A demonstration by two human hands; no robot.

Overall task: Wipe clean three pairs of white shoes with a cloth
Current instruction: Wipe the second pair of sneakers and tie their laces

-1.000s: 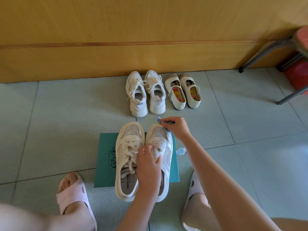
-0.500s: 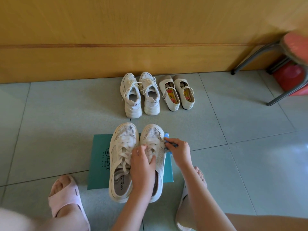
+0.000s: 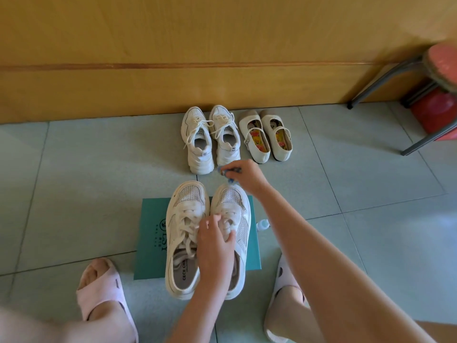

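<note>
A teal box (image 3: 150, 233) lies flat on floor tiles (image 3: 74, 181), pink slippers (image 3: 101, 293) near it.

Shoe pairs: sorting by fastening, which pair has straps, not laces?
The small pair farthest right, with colourful insoles; the neighbouring sneakers and the near sneakers are laced.

Pale grey-green tiled floor (image 3: 86, 174); yellow wood-panelled wall (image 3: 173, 58) — metal-legged red stool (image 3: 442, 63) at right

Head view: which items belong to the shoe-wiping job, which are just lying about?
Job: mesh sneakers, held by left hand; blue cloth in right hand; lace-up sneakers; strap flats.
Lying about: stool, small bottle, worn pink slippers, green box under the mesh sneakers.
</note>
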